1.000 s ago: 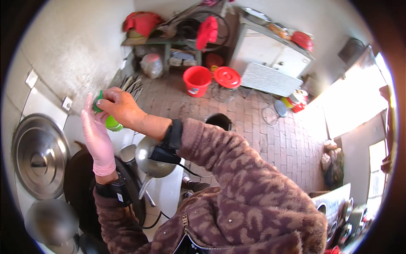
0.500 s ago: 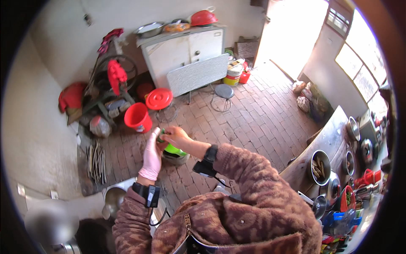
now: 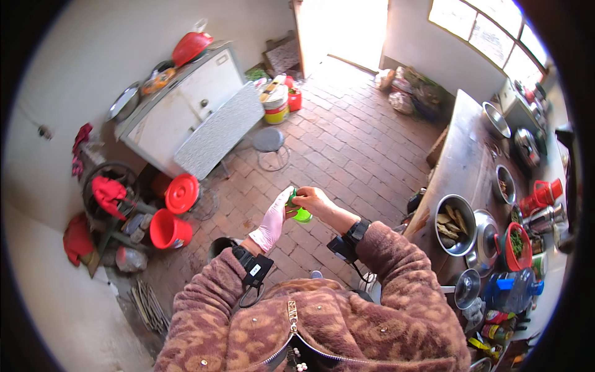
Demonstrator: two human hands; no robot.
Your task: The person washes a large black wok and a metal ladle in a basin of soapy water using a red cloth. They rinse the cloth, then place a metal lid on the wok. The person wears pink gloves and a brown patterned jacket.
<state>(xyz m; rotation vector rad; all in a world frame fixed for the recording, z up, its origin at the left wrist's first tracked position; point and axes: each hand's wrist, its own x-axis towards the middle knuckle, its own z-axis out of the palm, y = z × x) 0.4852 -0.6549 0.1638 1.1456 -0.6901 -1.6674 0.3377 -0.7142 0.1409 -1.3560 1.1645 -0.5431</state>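
Observation:
My left hand (image 3: 273,224), in a pale pink glove, is closed at mid-picture above the brick floor. Bare, my right hand (image 3: 317,201) meets it, its fingers pinched at the left fingertips. Between them is a small green thing (image 3: 302,215), dark green at the top and bright lime green below; its kind cannot be made out. The fingers cover part of it. Below my left wrist, a dark round container (image 3: 220,245) stands partly hidden by my sleeve.
On the right, a long wooden table (image 3: 455,146) carries a steel bowl (image 3: 457,243) of brownish pieces, a red basin (image 3: 525,247) of greens and a blue-tinted water jug (image 3: 508,290). Left stand a red bucket (image 3: 168,230), a stool (image 3: 269,141) and a white cabinet (image 3: 186,105). A bright doorway (image 3: 341,31) is ahead.
The view has swung to the right. Both hands stay together at the green thing and now appear farther right, with less of its lime green part showing.

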